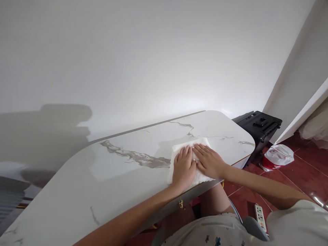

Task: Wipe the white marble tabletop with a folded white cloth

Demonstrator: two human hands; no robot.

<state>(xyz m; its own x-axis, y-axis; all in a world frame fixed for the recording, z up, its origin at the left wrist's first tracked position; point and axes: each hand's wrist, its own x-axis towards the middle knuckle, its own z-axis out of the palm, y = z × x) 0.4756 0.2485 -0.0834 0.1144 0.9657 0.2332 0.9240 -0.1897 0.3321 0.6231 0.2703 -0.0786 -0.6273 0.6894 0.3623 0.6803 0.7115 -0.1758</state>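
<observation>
A power strip (pixel 260 217) lies on the red floor (pixel 304 174) by the person's lap. Just beyond, at the near edge of the white marble counter (pixel 107 177), both hands lie palm down on a folded white cloth (pixel 202 141). The left hand (pixel 183 168) covers its left part, fingers (pixel 185 153) flat and close together, gripping nothing. The right hand (pixel 208 161) lies just beside, touching the left, fingers (pixel 201 149) likewise flat on the cloth. To the right, on the floor, stands a red tub under a white bag (pixel 278 155). Farther off, a black case (pixel 257 126) leans by the counter's far corner, against the white wall (pixel 153 51).
</observation>
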